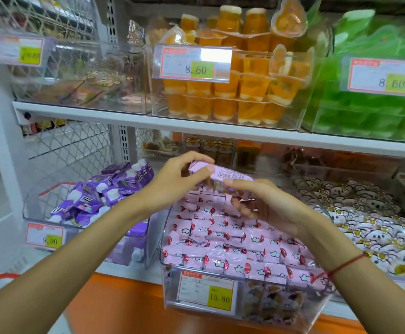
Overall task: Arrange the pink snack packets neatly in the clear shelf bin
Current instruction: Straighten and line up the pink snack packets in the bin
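Pink snack packet sits raised above the far end of the clear shelf bin, pinched by the left hand at its left end, the right hand gripping its underside with curled fingers. Rows of pink packets fill the bin below.

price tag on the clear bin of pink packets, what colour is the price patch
Yellow, printed 15.80, on the white red-edged price tag; shows clearly in the head view.
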Tool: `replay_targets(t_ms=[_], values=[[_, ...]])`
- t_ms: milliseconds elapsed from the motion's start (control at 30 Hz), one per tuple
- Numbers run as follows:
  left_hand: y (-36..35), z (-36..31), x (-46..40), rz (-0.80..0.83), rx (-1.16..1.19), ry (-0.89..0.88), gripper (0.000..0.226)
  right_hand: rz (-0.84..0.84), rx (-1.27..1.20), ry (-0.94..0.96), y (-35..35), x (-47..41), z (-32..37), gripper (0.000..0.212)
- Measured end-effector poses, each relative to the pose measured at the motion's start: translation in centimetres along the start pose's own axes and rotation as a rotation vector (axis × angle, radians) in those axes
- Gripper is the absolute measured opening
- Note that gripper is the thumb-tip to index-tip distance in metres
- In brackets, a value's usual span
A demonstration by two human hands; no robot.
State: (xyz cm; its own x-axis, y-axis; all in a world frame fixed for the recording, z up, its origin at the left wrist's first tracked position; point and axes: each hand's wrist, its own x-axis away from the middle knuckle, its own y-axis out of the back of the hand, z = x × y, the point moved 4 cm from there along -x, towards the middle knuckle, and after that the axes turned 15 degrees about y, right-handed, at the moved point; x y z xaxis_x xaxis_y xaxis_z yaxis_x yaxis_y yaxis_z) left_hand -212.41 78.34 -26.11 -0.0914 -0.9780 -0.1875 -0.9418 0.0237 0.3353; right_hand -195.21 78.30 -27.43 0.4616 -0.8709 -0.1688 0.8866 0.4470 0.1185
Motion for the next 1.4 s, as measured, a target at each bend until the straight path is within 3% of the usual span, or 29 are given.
replay_targets(t_ms=[100,233,400,467,567,667,733,800,867,967,1167,1300,1400], values=[[0.5,0.5,-0.2,-0.081,0.106,0.060,0.009,-0.027,-0.181,-0.026,0.4,-0.1,0.0,0.061],[0.8,1.7,-0.3,-0.215,0.222,0.246,0.031,-0.160,-0.407,-0.019,1.6,-0.1,-0.3,0.069],[0.1,1.7,0.5,-0.260,0.208,0.267,0.040,-0.169,-0.219,0.162,0.3,-0.7,-0.3,0.054],[-0.4,1.5,1.3,-0.325,0.145,0.194,0.034,-0.263,-0.203,0.226,0.2,-1.1,-0.4,0.041],[-0.4,1.9,3.1,-0.452,0.006,0.071,0.020,-0.460,-0.253,0.236,1.2,-1.5,-0.9,0.038],[0.4,3.6,4.6,-0.505,-0.078,0.054,0.029,-0.662,-0.260,0.174,2.8,-1.4,-2.2,0.040],[0.8,4.8,4.9,-0.455,-0.096,0.107,0.030,-0.721,-0.136,0.127,3.5,-1.3,-3.0,0.042],[1.1,5.8,4.9,-0.400,-0.060,0.171,0.025,-0.739,0.157,0.132,4.4,-1.2,-3.4,0.040],[1.2,6.2,5.0,-0.361,-0.018,0.199,0.018,-0.674,0.481,0.223,4.6,-1.2,-2.6,0.036],[1.2,6.3,5.1,-0.352,0.017,0.190,0.014,-0.416,0.763,0.401,3.7,-1.8,-0.5,0.027],[1.1,6.5,5.1,-0.368,0.008,0.201,0.013,0.001,1.089,0.336,0.5,-5.1,-0.5,0.043],[1.2,6.2,4.9,-0.368,0.000,0.202,0.013,-0.025,1.196,0.298,-0.5,-5.8,-2.6,0.046],[1.4,5.5,5.0,-0.381,-0.130,0.162,0.014,-0.021,1.157,0.264,0.0,-5.3,-3.7,0.023]])
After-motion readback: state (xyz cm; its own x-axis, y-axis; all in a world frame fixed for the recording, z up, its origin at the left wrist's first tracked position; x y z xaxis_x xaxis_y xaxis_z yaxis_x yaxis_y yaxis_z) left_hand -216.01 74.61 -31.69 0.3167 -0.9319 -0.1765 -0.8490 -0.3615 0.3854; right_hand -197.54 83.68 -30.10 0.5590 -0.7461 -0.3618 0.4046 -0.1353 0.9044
